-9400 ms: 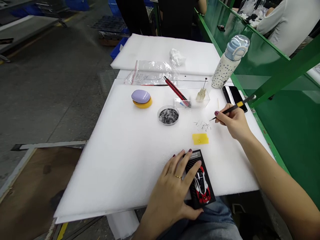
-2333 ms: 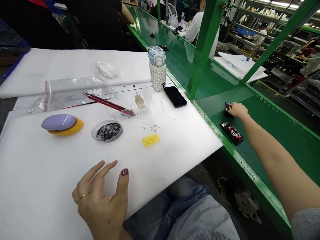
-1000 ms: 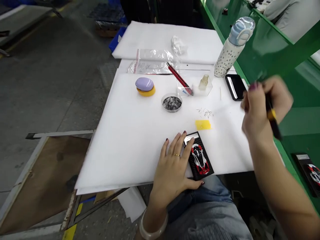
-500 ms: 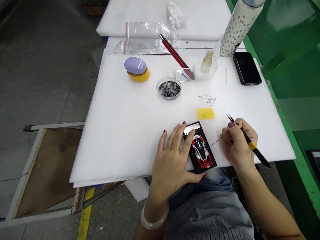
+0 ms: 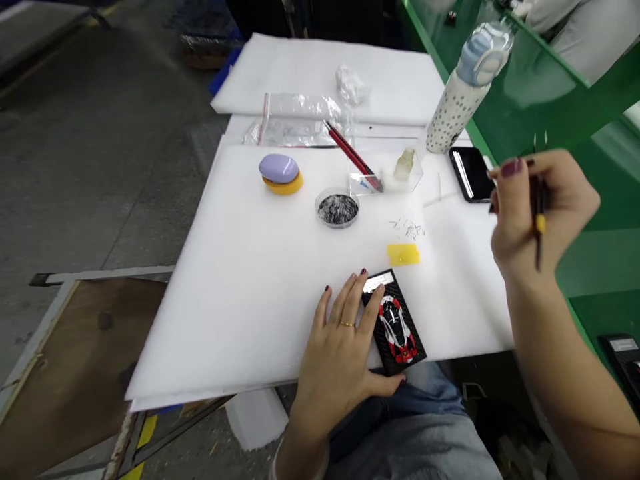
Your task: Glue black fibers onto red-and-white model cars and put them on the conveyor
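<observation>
A small red-and-white model car on a black base [image 5: 397, 325] lies at the near edge of the white foam sheet [image 5: 250, 267]. My left hand [image 5: 340, 347] rests flat beside it, fingers spread, steadying the base. My right hand [image 5: 537, 213] is raised above the sheet's right edge, closed on black tweezers with a yellow band [image 5: 539, 223]. Between the hands lie a yellow pad [image 5: 403, 254] and a scatter of tiny black pins [image 5: 410, 229]. A round dish of black pins [image 5: 338, 209] sits further back.
A purple-and-yellow case [image 5: 280, 173], a clear box with a small bottle [image 5: 404, 165], red-black tools [image 5: 353, 155], a plastic bag [image 5: 300, 120], a dotted drink bottle [image 5: 463, 87] and a black phone [image 5: 471, 175] stand behind. A green conveyor [image 5: 600, 267] runs on the right, carrying another car base [image 5: 625, 353].
My right hand has lifted from beside the car, up and right, with the tweezers. The left hand stays on the car base. The view has tilted up.
</observation>
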The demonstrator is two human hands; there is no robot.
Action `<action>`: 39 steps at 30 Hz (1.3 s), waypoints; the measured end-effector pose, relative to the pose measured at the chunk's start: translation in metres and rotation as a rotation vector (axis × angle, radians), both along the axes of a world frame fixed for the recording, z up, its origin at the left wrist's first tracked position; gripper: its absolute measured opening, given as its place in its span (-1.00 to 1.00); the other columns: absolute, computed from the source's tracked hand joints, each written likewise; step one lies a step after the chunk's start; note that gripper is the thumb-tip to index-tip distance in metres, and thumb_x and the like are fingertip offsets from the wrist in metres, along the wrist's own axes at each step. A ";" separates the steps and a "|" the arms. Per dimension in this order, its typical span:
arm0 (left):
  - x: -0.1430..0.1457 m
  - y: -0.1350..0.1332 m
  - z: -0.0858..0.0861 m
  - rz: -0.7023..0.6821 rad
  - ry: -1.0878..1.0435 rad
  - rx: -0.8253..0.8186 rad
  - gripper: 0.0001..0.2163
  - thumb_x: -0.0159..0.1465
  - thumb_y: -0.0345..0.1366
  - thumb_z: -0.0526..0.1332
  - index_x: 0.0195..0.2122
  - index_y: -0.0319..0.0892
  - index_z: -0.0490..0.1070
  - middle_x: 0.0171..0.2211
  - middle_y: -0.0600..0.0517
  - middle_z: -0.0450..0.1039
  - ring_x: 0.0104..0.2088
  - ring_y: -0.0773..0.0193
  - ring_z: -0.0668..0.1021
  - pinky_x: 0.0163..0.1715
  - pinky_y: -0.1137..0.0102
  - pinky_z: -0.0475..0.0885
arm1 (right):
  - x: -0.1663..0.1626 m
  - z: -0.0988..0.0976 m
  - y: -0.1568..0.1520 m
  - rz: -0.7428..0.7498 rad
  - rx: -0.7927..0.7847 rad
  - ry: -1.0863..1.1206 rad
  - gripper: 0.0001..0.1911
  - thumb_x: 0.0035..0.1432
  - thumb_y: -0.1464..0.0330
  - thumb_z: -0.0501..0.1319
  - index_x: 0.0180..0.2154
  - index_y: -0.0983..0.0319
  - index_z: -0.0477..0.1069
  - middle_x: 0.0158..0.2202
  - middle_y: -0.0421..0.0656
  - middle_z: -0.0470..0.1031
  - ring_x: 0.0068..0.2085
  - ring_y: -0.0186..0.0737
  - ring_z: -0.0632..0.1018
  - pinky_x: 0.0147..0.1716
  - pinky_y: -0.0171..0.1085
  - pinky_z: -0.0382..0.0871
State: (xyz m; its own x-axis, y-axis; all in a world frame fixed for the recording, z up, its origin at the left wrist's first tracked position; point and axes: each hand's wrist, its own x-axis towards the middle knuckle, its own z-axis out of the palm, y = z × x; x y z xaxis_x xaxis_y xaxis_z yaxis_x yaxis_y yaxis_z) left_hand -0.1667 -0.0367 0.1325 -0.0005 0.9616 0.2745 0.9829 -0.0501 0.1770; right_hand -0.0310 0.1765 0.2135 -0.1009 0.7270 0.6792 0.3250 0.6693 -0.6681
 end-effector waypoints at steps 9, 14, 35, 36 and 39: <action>0.000 0.003 0.001 -0.012 0.030 0.031 0.17 -0.15 0.39 0.38 0.35 -0.34 0.18 0.36 -0.28 0.28 0.33 -0.13 0.32 0.36 0.03 -0.08 | -0.057 0.009 0.087 0.140 0.026 -0.274 -0.69 0.29 0.13 0.29 -0.42 0.12 0.33 -0.55 -0.24 0.30 -0.47 -0.28 0.25 -0.35 -0.19 0.13; 0.000 0.002 -0.002 -0.016 0.025 0.042 0.20 -0.15 0.50 0.30 0.34 -0.32 0.19 0.35 -0.28 0.31 0.31 -0.15 0.35 0.30 -0.04 0.09 | -0.029 0.006 0.069 0.300 -0.237 -0.002 -0.24 0.23 -0.31 -0.01 -0.23 0.19 0.57 -0.55 -0.12 0.45 -0.52 -0.21 0.41 -0.44 -0.17 0.22; 0.000 0.003 0.001 -0.017 0.004 0.046 0.11 -0.07 0.38 0.34 0.32 -0.37 0.21 0.33 -0.32 0.32 0.30 -0.15 0.36 0.36 0.03 -0.07 | -0.046 -0.028 0.043 0.434 -0.361 -0.581 -0.76 0.10 0.39 0.32 -0.49 0.18 0.28 -0.65 -0.30 0.38 -0.59 -0.33 0.36 -0.47 -0.26 0.15; 0.000 0.003 0.001 -0.016 0.006 0.048 0.10 -0.06 0.39 0.32 0.32 -0.37 0.21 0.33 -0.32 0.32 0.30 -0.15 0.36 0.35 0.03 -0.05 | -0.047 -0.028 0.043 0.434 -0.356 -0.582 -0.76 0.10 0.39 0.32 -0.50 0.18 0.28 -0.66 -0.30 0.38 -0.59 -0.33 0.36 -0.47 -0.25 0.15; 0.000 0.003 0.000 -0.013 0.012 0.051 0.08 -0.02 0.41 0.28 0.33 -0.36 0.20 0.33 -0.31 0.31 0.30 -0.15 0.37 0.34 0.02 -0.01 | -0.045 -0.030 0.043 0.421 -0.331 -0.542 -0.75 0.09 0.39 0.32 -0.51 0.18 0.27 -0.66 -0.30 0.37 -0.58 -0.32 0.37 -0.47 -0.26 0.16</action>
